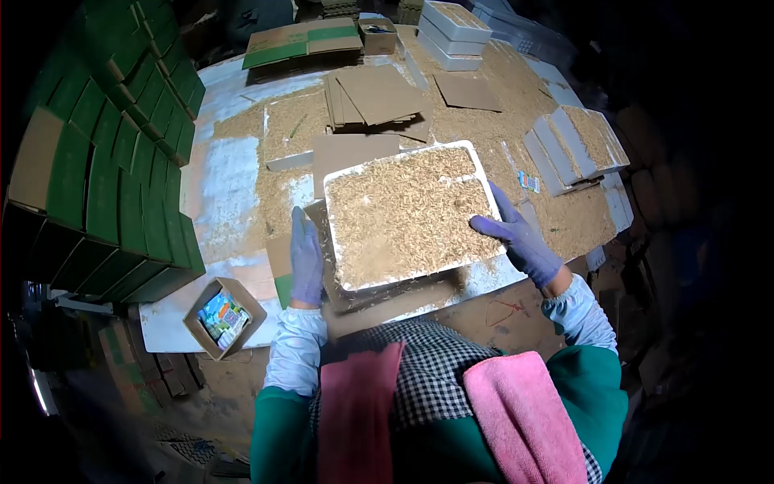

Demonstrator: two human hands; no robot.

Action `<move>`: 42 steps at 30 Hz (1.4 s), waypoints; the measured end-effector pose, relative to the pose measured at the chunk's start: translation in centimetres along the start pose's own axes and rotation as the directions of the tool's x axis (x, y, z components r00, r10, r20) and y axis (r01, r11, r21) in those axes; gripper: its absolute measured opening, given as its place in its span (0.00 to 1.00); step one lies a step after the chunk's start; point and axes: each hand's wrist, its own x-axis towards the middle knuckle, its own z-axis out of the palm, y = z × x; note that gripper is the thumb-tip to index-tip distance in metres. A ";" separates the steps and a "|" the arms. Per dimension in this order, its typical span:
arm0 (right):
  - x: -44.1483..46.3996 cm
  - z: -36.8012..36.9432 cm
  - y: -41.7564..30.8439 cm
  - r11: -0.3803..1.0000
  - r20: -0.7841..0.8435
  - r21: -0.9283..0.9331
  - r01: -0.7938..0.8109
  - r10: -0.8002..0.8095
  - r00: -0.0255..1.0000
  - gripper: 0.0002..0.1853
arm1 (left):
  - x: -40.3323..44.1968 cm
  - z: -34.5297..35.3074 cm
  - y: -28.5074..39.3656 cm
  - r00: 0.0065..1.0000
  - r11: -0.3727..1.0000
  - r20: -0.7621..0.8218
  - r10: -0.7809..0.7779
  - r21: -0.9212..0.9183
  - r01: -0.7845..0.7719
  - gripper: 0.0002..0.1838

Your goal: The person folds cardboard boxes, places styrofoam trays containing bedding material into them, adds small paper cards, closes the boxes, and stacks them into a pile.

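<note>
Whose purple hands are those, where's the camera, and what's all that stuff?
Those hands belong to a person in purple gloves. The camera sits on their head, looking forward and down. The right hand grips the edge of a white tray full of tan flakes. The left hand is open by the opposite side; whether it touches is hard to tell. The table holds loose flakes, flat cardboard, more white trays and a small box of colourful packets. Green boxes are stacked at the left.

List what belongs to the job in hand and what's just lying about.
In the job:
filled white tray
right hand, gripping it
left hand, beside it
cardboard beneath, probably

Lying about, seemingly:
cardboard sheets
small open box
blue packet
stacked white trays
</note>
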 end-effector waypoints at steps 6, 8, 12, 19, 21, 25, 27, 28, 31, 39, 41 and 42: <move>-0.8 0.5 -0.9 0.998 0.107 -0.053 0.032 -0.026 0.994 0.49 | -0.1 0.6 0.5 0.989 0.992 -0.102 0.108 0.070 -0.102 0.24; -0.2 0.9 -0.8 0.997 0.102 -0.077 -0.004 0.012 0.995 0.49 | -0.2 0.9 1.9 0.999 0.998 -0.051 0.017 0.054 -0.014 0.25; 2.0 3.2 0.4 0.976 0.174 -0.213 -0.037 0.075 0.982 0.51 | -0.1 1.4 0.5 0.984 0.988 -0.096 0.147 -0.036 -0.151 0.27; 4.4 2.0 6.4 0.699 0.253 -0.715 -0.019 0.284 0.925 0.44 | -2.7 -0.2 2.1 0.993 0.988 0.072 0.092 0.115 -0.100 0.31; 5.2 2.0 9.3 0.279 0.220 -0.944 0.175 0.138 0.966 0.38 | -3.5 -4.3 2.3 0.994 0.990 0.104 -0.044 0.141 0.029 0.24; 6.1 4.0 10.5 -0.154 0.402 -0.878 0.453 0.276 0.873 0.27 | -6.2 -16.9 -1.4 0.892 0.769 -0.406 -0.198 0.501 0.399 0.16; 6.8 4.7 10.4 -0.128 0.459 -0.865 0.485 0.189 0.868 0.19 | -8.0 -20.7 -4.1 0.849 0.449 -0.464 -0.253 0.721 0.528 0.23; 7.5 4.7 8.9 0.129 0.470 -0.876 0.464 0.014 0.883 0.17 | -8.5 -21.2 -5.8 0.847 0.446 -0.467 -0.253 0.721 0.531 0.23; 13.2 3.4 3.7 0.716 0.133 -0.580 0.389 -0.388 0.912 0.13 | -8.7 -21.3 -8.0 0.871 0.293 -0.473 -0.132 0.821 0.490 0.29; 32.9 4.6 16.0 0.921 0.192 -0.388 -0.008 0.090 0.977 0.27 | -9.3 -23.3 -7.0 0.630 0.574 -0.665 -0.400 0.354 0.738 0.17; 36.3 5.5 22.5 0.979 0.120 -0.177 0.106 -0.086 0.989 0.24 | -9.1 -21.6 -2.8 0.681 0.551 -0.670 -0.294 0.464 0.694 0.13; 34.8 6.3 21.0 0.996 0.137 0.020 0.092 -0.094 0.986 0.21 | -8.5 -20.0 -0.6 0.726 0.698 -0.646 -0.236 0.407 0.589 0.11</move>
